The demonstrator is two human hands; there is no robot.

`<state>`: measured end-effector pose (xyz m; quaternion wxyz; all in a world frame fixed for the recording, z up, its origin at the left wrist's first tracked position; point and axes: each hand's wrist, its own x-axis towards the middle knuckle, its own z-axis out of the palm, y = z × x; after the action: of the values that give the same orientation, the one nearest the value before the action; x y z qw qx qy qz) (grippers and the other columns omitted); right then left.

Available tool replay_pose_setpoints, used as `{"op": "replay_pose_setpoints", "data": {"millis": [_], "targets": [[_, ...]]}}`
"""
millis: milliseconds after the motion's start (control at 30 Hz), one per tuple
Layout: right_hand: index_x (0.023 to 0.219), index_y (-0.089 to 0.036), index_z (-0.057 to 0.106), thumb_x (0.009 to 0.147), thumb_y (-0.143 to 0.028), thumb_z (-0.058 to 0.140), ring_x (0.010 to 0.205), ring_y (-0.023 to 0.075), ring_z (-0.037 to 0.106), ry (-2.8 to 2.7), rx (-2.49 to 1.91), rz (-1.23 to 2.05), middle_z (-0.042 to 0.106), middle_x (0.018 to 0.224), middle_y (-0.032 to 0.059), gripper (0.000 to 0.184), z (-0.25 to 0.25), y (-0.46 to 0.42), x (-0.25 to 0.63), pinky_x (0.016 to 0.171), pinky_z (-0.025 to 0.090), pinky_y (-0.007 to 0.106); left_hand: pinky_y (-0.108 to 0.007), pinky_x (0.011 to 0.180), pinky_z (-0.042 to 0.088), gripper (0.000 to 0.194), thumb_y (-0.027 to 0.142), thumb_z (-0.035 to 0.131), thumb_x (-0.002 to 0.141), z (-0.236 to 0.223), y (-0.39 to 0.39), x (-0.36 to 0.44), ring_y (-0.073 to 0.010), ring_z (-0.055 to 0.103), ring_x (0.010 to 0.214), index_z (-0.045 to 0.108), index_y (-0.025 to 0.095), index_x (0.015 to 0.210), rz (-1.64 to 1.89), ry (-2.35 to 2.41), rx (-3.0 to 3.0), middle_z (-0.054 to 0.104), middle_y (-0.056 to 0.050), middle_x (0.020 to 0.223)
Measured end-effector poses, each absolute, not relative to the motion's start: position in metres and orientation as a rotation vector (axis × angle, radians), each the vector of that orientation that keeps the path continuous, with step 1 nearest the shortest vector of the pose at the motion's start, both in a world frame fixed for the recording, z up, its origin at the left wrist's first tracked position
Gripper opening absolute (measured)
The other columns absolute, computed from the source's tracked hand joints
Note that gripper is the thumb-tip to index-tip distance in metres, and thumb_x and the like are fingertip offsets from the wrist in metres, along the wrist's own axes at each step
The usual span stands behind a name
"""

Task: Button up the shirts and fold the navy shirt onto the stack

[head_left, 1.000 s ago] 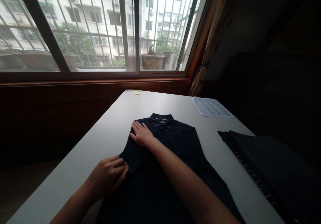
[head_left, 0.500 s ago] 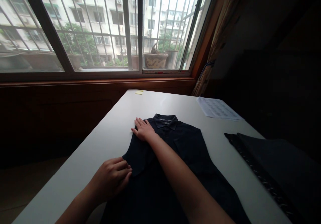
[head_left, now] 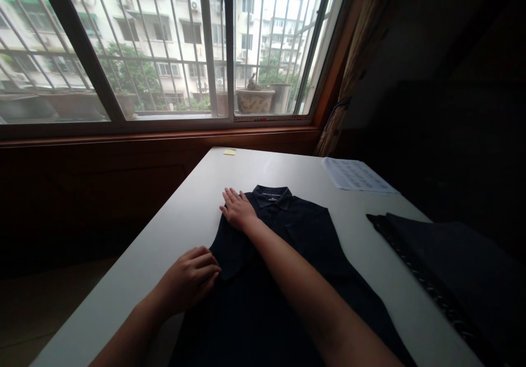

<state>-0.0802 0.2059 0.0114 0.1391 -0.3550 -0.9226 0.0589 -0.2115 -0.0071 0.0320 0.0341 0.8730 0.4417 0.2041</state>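
Note:
A dark navy collared shirt (head_left: 312,235) lies spread on the white table, its collar (head_left: 272,196) toward the window and its lower part running out of view at the bottom. My right hand (head_left: 239,209) rests flat on the shoulder at the shirt's left, fingers stretched out, with the forearm crossing over the chest. Lower down on the same side, my left hand (head_left: 191,276) has its fingers curled closed on the shirt's edge by the sleeve. Its fingertips are partly hidden against the dark cloth.
Dark folded cloth (head_left: 452,263) lies along the table's right side. Printed sheets (head_left: 357,175) are at the far right corner and a yellow sticky note (head_left: 229,152) at the far left corner of the white table (head_left: 135,268). Behind stands a barred window with a tied curtain (head_left: 343,93).
My right hand has slid slightly up toward the shoulder's top edge. My left hand, still closed on the shirt's edge, has shifted a little up and right. The view has also swung slightly.

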Motion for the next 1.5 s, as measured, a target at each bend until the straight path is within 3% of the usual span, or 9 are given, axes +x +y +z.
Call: {"op": "replay_pose_setpoints", "data": {"millis": [167, 333, 533, 700, 833, 967, 1067, 1267, 1500], "targets": [[0.154, -0.012, 0.033, 0.105, -0.042, 0.027, 0.153, 0.0203, 0.015, -2.613, -0.913, 0.082, 0.026, 0.163, 0.0091, 0.058, 0.03, 0.188, -0.043, 0.125, 0.009, 0.041, -0.038, 0.089, 0.057, 0.029, 0.013, 0.049, 0.095, 0.035, -0.01, -0.211, -0.0212, 0.061, 0.103, 0.068, 0.022, 0.115, 0.633, 1.364, 2.675, 0.069, -0.007, 0.109], [0.153, -0.01, 0.036, 0.105, -0.042, 0.025, 0.152, 0.0214, 0.021, -2.602, -1.042, 0.03, 0.03, 0.162, 0.0102, 0.059, 0.031, 0.184, 0.036, 0.124, 0.017, 0.041, -0.042, 0.106, 0.053, 0.043, 0.014, 0.048, 0.096, 0.025, -0.008, -0.208, -0.0232, 0.054, 0.129, 0.056, 0.024, 0.137, 0.569, 1.397, 2.742, 0.061, -0.006, 0.137], [0.155, -0.011, 0.033, 0.103, -0.046, 0.024, 0.152, 0.0211, 0.021, -2.597, -1.338, 0.052, 0.027, 0.162, 0.0123, 0.063, 0.013, 0.195, 0.146, 0.123, 0.02, 0.042, -0.05, 0.108, 0.05, 0.053, 0.031, 0.047, 0.101, 0.004, -0.004, -0.203, -0.0275, 0.047, 0.138, 0.037, 0.026, 0.152, 0.383, 1.502, 2.83, 0.047, -0.005, 0.153], [0.155, -0.013, 0.033, 0.101, -0.056, 0.028, 0.151, 0.0254, 0.022, -2.586, -1.444, 0.109, 0.027, 0.162, 0.0118, 0.069, -0.011, 0.179, 0.194, 0.122, 0.023, 0.048, -0.048, 0.103, 0.051, 0.051, 0.047, 0.046, 0.1, 0.02, 0.001, -0.188, -0.0286, 0.056, 0.126, 0.043, 0.03, 0.149, 0.251, 1.587, 2.804, 0.056, -0.006, 0.144], [0.155, -0.014, 0.033, 0.101, -0.057, 0.027, 0.152, 0.0251, 0.021, -2.592, -1.46, 0.054, 0.026, 0.163, 0.0108, 0.069, -0.02, 0.164, 0.198, 0.123, 0.02, 0.048, -0.043, 0.09, 0.057, 0.041, 0.045, 0.042, 0.102, 0.044, 0.027, -0.16, -0.0259, 0.064, 0.109, 0.058, 0.03, 0.136, 0.253, 1.51, 2.762, 0.066, -0.007, 0.126], [0.155, -0.015, 0.033, 0.101, -0.056, 0.027, 0.152, 0.0242, 0.022, -2.583, -1.463, 0.052, 0.026, 0.163, 0.0095, 0.068, -0.018, 0.161, 0.195, 0.123, 0.019, 0.047, -0.045, 0.114, 0.041, 0.046, 0.042, 0.04, 0.103, 0.044, 0.077, -0.121, -0.0273, 0.042, 0.141, 0.05, 0.023, 0.144, 0.346, 1.352, 2.837, 0.051, -0.008, 0.149], [0.155, -0.014, 0.032, 0.101, -0.056, 0.028, 0.152, 0.0239, 0.021, -2.582, -1.475, 0.049, 0.025, 0.163, 0.0089, 0.068, -0.016, 0.162, 0.196, 0.124, 0.018, 0.046, -0.047, 0.122, 0.028, 0.053, 0.047, 0.038, 0.103, 0.027, 0.119, -0.093, -0.0264, 0.025, 0.15, 0.042, 0.022, 0.15, 0.275, 1.342, 2.793, 0.035, -0.007, 0.16], [0.154, -0.019, 0.035, 0.101, -0.057, 0.029, 0.152, 0.0245, 0.021, -2.542, -1.519, 0.052, 0.024, 0.164, 0.007, 0.066, -0.016, 0.157, 0.2, 0.123, 0.018, 0.048, -0.052, 0.122, 0.021, 0.059, 0.05, 0.034, 0.103, -0.004, 0.177, -0.069, -0.0278, 0.019, 0.152, 0.035, 0.021, 0.154, 0.24, 1.513, 2.67, 0.025, -0.008, 0.163], [0.153, -0.023, 0.037, 0.101, -0.057, 0.031, 0.152, 0.0252, 0.02, -2.507, -1.557, 0.069, 0.024, 0.164, 0.0063, 0.063, -0.013, 0.156, 0.202, 0.123, 0.018, 0.049, -0.051, 0.123, 0.018, 0.061, 0.051, 0.034, 0.102, -0.015, 0.185, -0.069, -0.0254, 0.016, 0.153, 0.031, 0.022, 0.156, 0.299, 1.577, 2.651, 0.02, -0.005, 0.164]]}}
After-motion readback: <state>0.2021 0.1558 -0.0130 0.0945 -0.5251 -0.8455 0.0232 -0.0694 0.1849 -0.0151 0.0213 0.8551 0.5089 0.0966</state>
